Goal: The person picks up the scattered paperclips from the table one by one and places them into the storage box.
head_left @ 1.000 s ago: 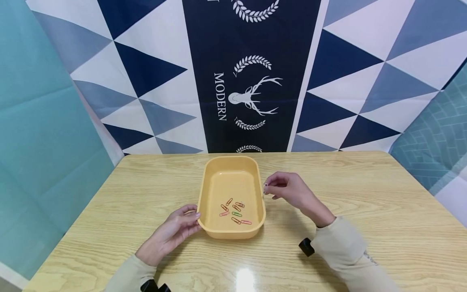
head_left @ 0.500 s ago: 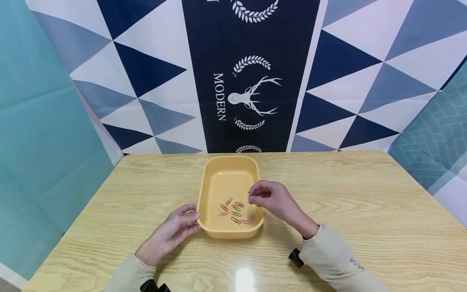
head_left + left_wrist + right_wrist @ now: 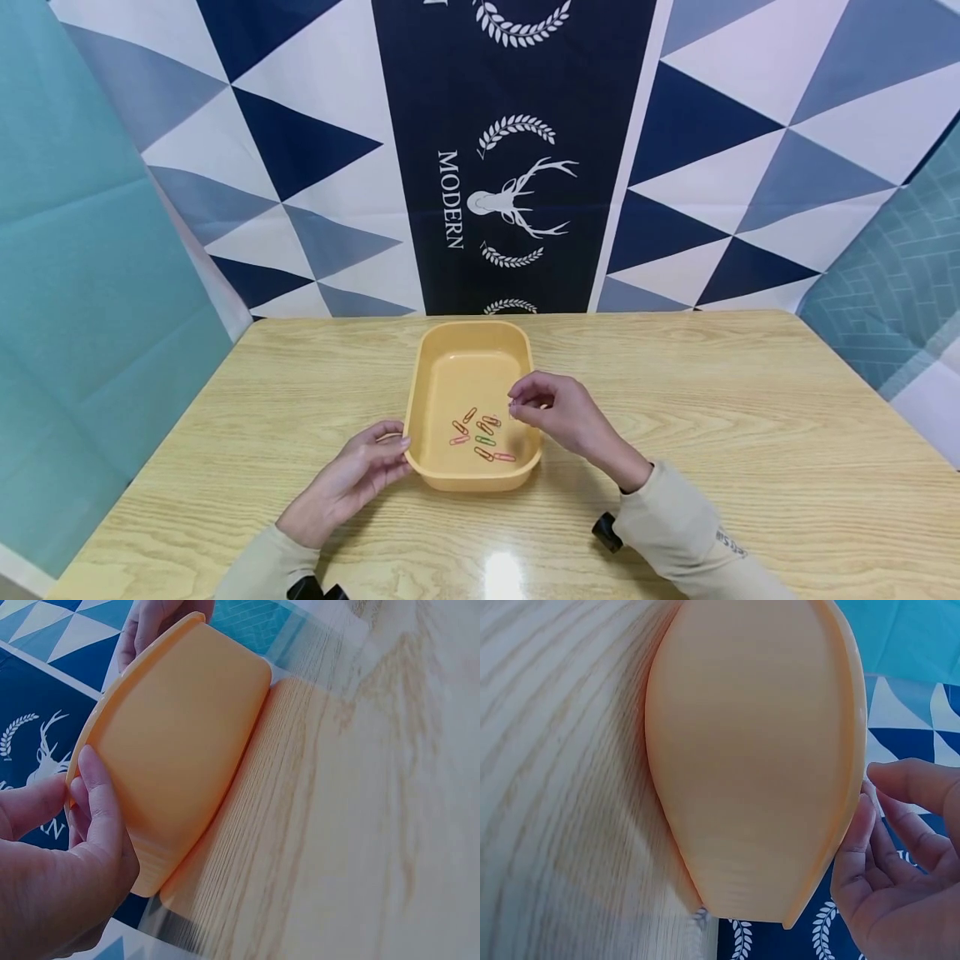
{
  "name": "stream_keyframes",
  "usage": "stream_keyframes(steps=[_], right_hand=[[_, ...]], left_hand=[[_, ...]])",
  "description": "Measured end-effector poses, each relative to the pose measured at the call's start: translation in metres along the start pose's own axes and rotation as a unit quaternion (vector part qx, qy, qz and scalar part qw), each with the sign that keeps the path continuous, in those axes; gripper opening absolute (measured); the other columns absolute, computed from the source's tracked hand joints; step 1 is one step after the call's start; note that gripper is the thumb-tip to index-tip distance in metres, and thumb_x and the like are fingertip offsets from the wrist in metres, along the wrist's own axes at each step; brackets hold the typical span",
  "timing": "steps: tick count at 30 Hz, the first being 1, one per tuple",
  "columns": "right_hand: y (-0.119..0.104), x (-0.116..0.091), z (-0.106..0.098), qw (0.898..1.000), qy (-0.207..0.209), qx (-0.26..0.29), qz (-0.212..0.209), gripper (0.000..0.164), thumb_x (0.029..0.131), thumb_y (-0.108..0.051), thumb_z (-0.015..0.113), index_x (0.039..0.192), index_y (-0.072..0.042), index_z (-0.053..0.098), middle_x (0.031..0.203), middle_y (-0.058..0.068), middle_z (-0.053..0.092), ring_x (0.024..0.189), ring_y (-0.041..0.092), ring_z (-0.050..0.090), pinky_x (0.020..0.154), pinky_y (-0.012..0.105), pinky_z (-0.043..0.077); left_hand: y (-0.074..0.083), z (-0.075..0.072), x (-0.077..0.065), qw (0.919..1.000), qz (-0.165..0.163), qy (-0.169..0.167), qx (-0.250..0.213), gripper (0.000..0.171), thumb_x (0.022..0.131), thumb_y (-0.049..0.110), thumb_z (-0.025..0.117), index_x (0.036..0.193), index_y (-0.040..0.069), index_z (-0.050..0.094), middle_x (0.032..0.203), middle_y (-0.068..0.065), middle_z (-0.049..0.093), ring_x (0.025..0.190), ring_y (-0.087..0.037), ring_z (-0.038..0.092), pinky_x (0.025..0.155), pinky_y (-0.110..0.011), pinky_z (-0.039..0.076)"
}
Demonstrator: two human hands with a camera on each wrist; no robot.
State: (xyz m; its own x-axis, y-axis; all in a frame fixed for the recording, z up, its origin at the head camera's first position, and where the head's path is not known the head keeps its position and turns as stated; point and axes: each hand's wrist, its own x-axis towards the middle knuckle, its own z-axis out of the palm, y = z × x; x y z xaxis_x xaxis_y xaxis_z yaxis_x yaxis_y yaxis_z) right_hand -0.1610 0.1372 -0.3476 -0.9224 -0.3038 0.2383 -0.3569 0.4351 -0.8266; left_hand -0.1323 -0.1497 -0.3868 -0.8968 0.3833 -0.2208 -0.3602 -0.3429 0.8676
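Observation:
A yellow plastic tray stands on the table with several paper clips lying on its floor toward the near end. They are orange, pink and green. My left hand grips the tray's left rim; in the left wrist view its thumb and fingers sit on either side of the rim. Over the tray's right side, my right hand pinches a small pale paper clip at its fingertips, above the tray floor. In the right wrist view the tray's wall fills the middle, and the clip is hardly visible.
The tray rests on a light wood-grain table. A patterned cloth with triangles and a deer print hangs behind the table. Teal cloth covers the left side.
My right hand has moved left from outside the tray's right rim to above its inside, then nearly stopped. The left hand stays on the rim.

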Motion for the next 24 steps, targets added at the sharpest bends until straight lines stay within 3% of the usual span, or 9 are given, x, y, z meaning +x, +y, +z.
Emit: stream_keyframes(steps=[15,24], right_hand=[[0.0030,0.0004,0.0011,1.000,0.014,0.020,-0.001,0.013,0.083,0.003,0.068,0.095,0.002,0.066,0.086,0.007,0.068,0.075,0.017,0.061,0.061,0.023,0.053],[0.0039,0.0012,0.0022,1.000,0.012,0.003,0.018,0.010,0.084,0.002,0.068,0.095,0.001,0.067,0.085,0.006,0.067,0.074,0.016,0.060,0.060,0.024,0.053]], left_hand=[[0.0004,0.0007,-0.0001,1.0000,-0.001,0.002,-0.004,0.028,0.094,-0.006,0.050,0.118,-0.009,0.036,0.100,-0.012,0.054,0.088,-0.018,0.058,0.084,-0.027,0.053],[-0.0020,-0.0027,0.0016,1.0000,0.001,0.003,-0.004,0.024,0.095,-0.006,0.050,0.116,-0.006,0.039,0.099,-0.010,0.055,0.088,-0.017,0.059,0.082,-0.025,0.054]])
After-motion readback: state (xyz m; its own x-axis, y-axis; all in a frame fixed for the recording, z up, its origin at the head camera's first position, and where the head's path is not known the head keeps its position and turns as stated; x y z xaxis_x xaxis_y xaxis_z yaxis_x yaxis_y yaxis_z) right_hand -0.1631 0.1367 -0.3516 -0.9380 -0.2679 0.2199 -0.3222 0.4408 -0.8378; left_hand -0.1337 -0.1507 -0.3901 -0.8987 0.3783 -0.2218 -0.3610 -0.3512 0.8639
